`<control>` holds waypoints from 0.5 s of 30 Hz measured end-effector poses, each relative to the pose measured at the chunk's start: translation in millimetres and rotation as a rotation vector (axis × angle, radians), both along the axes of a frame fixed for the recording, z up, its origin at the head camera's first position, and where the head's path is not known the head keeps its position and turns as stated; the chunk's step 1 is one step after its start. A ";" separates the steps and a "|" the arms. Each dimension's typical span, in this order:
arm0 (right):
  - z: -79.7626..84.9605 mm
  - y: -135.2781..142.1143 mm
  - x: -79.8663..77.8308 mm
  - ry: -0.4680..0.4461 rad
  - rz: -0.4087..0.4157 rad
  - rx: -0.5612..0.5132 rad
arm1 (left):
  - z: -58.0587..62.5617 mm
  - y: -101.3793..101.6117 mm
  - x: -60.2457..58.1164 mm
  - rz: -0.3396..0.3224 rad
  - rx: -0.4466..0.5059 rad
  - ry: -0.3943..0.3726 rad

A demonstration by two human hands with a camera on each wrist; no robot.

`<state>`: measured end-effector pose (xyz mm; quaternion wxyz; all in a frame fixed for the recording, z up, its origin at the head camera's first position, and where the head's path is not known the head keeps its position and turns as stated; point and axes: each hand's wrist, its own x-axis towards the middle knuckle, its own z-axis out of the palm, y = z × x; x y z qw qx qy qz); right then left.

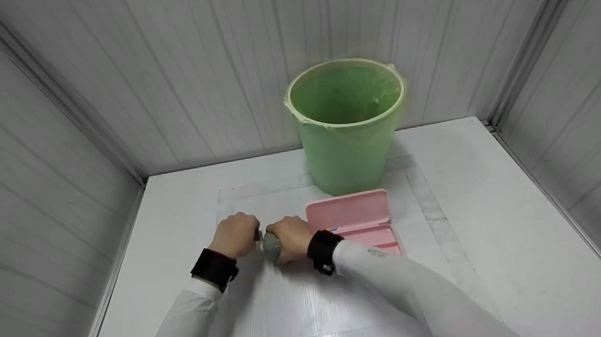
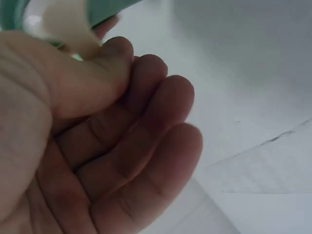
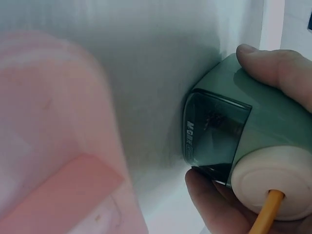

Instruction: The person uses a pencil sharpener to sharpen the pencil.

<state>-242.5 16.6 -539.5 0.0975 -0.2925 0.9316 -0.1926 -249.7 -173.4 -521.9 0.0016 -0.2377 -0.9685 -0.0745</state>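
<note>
A green crank pencil sharpener (image 1: 271, 247) stands between the two hands on the white table. My right hand (image 1: 292, 238) grips its body from the right; in the right wrist view the thumb and fingers lie on opposite sides of its green housing (image 3: 273, 117). An orange pencil (image 3: 267, 214) sticks out of the cream round front (image 3: 258, 175). On the other side, my left hand (image 1: 236, 235) pinches the cream crank (image 2: 68, 24) between thumb and curled index finger, the other fingers curled below (image 2: 146, 146).
Just right of the sharpener lies an open pink pencil case (image 1: 353, 211), partly hidden by the right wrist. Behind it stands a tall green bucket (image 1: 350, 154) with a liner over its rim. Grey panel walls (image 1: 209, 79) enclose the table (image 1: 176, 209) at the back and sides.
</note>
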 end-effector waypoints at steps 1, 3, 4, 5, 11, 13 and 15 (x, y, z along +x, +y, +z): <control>-0.7 -0.3 -0.2 -0.006 -0.005 -0.009 | 2.1 -0.1 0.3 0.003 -0.004 0.010; -6.6 -1.2 -2.6 -0.003 -0.011 -0.021 | 7.0 -0.2 1.6 0.008 -0.014 0.016; -12.1 -2.1 -4.4 0.005 -0.012 -0.025 | 9.4 -0.6 2.8 0.011 -0.017 0.020; -12.0 -2.4 -4.5 0.001 -0.013 -0.030 | 12.0 -0.9 4.3 0.015 -0.020 0.024; -3.3 -2.5 -1.6 -0.031 -0.045 -0.001 | 25.4 -1.3 14.5 0.003 -0.006 0.040; -4.4 -3.1 -1.4 -0.033 -0.059 0.009 | 27.9 -1.4 17.1 -0.004 0.001 0.036; -5.8 -4.0 -0.7 -0.035 -0.062 0.010 | 29.0 -2.2 19.4 -0.002 0.003 0.031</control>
